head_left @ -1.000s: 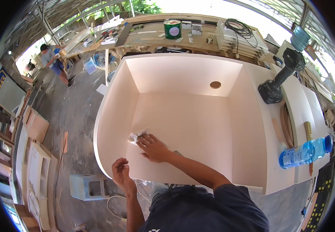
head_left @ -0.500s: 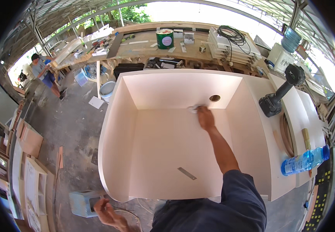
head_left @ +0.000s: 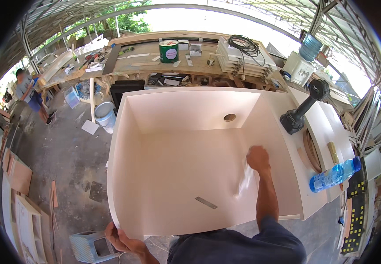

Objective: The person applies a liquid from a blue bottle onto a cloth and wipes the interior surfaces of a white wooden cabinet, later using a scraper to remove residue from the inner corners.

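A pale open-fronted cabinet box (head_left: pixel 190 167) fills the middle of the view, with a round hole (head_left: pixel 229 117) in its far wall. Inside it, near the right wall, my right hand (head_left: pixel 259 159) is closed on a white cloth (head_left: pixel 244 181) that trails down, smeared by motion. My left hand (head_left: pixel 124 241) grips the near left corner of the box, fingers wrapped over the panel's edge. A small flat metal strip (head_left: pixel 206 202) lies on the box's inner panel, left of my right arm.
On the right ledge are a black cordless tool (head_left: pixel 302 110), a brush (head_left: pixel 332 152) and a blue water bottle (head_left: pixel 334 175). A blue crate-like stool (head_left: pixel 94 247) is by my left hand. Behind stand a bucket (head_left: pixel 105 115) and a workbench (head_left: pixel 144 64). Another person (head_left: pixel 32 94) stands far left.
My right hand has moved from the far wall toward me and right with the cloth. My left hand has come onto the box's near left corner. The view has shifted.
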Motion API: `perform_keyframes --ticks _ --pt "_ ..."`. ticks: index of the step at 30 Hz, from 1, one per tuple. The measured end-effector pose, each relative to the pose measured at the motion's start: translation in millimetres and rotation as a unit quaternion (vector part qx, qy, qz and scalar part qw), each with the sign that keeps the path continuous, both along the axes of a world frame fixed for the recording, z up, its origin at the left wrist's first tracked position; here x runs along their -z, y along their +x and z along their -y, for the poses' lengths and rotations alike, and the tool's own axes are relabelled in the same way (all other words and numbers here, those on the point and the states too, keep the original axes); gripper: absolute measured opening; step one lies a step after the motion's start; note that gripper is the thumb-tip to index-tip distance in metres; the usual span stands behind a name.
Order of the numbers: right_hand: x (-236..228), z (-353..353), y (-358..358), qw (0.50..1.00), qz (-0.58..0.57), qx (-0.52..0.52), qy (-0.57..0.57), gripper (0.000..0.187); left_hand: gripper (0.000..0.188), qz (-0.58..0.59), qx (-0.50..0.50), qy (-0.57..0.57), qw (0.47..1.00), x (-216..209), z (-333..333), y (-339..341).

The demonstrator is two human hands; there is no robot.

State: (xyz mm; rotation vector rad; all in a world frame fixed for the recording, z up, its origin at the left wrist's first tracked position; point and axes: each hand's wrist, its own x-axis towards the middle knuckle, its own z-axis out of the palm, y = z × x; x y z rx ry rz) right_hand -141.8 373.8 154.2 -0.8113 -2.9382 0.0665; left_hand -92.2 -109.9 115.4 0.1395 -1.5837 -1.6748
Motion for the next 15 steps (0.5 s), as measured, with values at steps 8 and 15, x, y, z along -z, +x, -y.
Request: perform_keyframes --ticks 8,15 --pt "-18.9 16.9 -33.2 0.768 -0.599 -0.102 0.203 0.030 0.035 0.047 0.035 -0.035 0.998 5.9 7.3 0.2" --pt "5.7 18.2 31.5 0.976 0.215 -0.024 0.030 0.028 0.044 0.067 0.004 -0.079 0.995 -0.8 6.9 7.5"
